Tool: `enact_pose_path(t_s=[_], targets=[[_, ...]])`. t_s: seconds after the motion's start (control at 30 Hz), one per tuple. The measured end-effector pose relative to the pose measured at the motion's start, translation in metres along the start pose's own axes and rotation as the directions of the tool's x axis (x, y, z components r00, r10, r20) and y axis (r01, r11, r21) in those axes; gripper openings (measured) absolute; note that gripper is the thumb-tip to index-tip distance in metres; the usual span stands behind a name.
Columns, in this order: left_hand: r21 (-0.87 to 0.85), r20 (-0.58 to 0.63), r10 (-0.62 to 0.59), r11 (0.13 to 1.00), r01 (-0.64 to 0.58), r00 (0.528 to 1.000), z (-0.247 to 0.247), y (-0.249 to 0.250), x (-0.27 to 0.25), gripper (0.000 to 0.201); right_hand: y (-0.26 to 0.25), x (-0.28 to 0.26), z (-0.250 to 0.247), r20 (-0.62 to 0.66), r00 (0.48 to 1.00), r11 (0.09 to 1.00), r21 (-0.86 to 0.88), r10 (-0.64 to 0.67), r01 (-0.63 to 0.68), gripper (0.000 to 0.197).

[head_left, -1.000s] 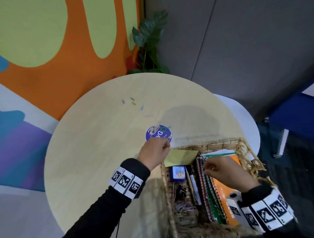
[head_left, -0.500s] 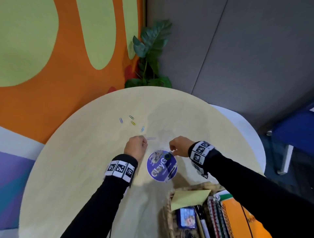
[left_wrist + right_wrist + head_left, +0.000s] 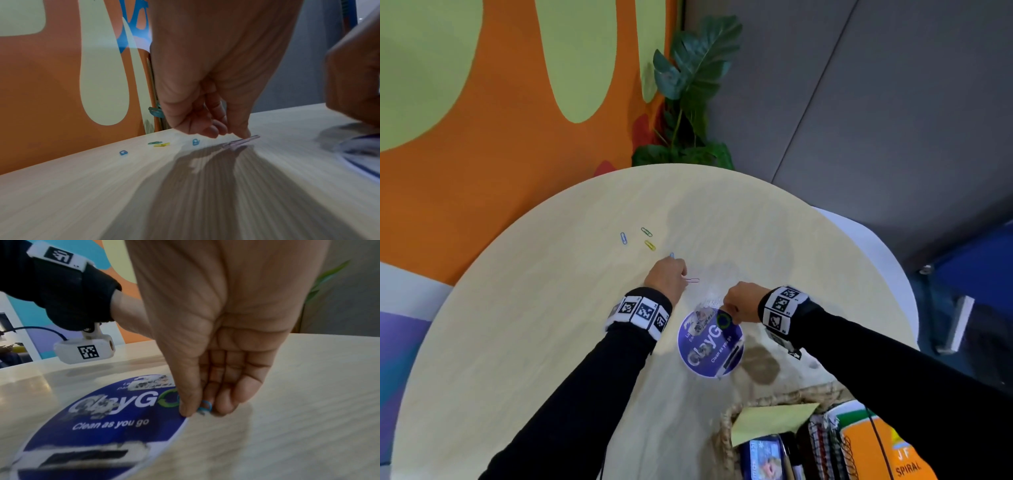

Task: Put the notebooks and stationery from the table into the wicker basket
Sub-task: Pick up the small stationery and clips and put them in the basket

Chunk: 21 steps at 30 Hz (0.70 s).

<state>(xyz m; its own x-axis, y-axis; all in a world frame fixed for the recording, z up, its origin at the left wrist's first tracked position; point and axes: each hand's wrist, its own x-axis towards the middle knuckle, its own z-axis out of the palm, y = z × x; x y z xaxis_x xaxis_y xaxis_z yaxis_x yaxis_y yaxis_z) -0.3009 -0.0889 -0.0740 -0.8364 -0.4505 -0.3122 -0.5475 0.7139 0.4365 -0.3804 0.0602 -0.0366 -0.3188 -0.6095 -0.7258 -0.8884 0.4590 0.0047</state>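
Several coloured paper clips lie on the round table: a blue clip, a green clip and a yellow clip. My left hand curls down and pinches one end of a pink paper clip, which sticks out to its right. Another blue clip lies just behind its fingers. My right hand pinches a blue paper clip between thumb and forefinger at the far edge of a round purple sticker. The wicker basket stands at the near edge.
The basket holds a yellow sticky pad, a small blue box, spiral notebooks and an orange notebook. A potted plant stands behind the table by the orange wall. A white table adjoins on the right.
My right hand left the basket and reached out to the sticker's far edge. My left hand moved forward from the basket's corner to the pink clip. Over the last half second both barely shifted.
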Motion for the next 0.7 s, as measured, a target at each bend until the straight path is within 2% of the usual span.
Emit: enact_pose_path(t_s=[0.1,0.17,0.3,0.4,0.5,0.6,0.7], targets=[[0.062,0.024,0.034,0.997,-0.035,0.999,0.002,0.002,0.006,0.022,0.002,-0.016,-0.012,-0.041,0.999,0.999,0.054,-0.009,0.011,0.019],[0.092,0.046,0.051,0.994,-0.055,0.998,-0.001,0.005,0.008,0.025,0.005,-0.039,-0.025,-0.151,0.988,0.990,0.135,-0.014,0.035,0.018],[0.147,0.087,0.040,0.988,-0.053,0.995,-0.001,0.009,0.013,0.030,0.002,-0.111,-0.030,-0.383,0.924,0.957,0.274,0.020,0.093,0.012],[0.186,0.096,0.027,0.982,-0.045,0.995,0.006,0.008,0.015,0.027,-0.004,-0.169,-0.004,-0.451,0.892,0.923,0.351,0.020,0.157,0.007],[0.174,0.097,0.002,0.985,-0.019,0.995,0.009,0.010,0.014,0.029,-0.022,-0.211,0.046,-0.373,0.928,0.888,0.421,-0.017,0.186,0.006],[0.139,0.062,-0.012,0.990,0.003,0.998,0.005,0.015,0.005,0.027,-0.047,-0.225,0.107,-0.154,0.985,0.921,0.366,-0.082,0.134,0.004],[0.022,-0.008,0.051,0.998,-0.051,0.999,-0.013,0.030,-0.019,0.017,-0.071,-0.224,0.152,0.071,0.987,0.964,0.233,-0.147,0.126,0.014]])
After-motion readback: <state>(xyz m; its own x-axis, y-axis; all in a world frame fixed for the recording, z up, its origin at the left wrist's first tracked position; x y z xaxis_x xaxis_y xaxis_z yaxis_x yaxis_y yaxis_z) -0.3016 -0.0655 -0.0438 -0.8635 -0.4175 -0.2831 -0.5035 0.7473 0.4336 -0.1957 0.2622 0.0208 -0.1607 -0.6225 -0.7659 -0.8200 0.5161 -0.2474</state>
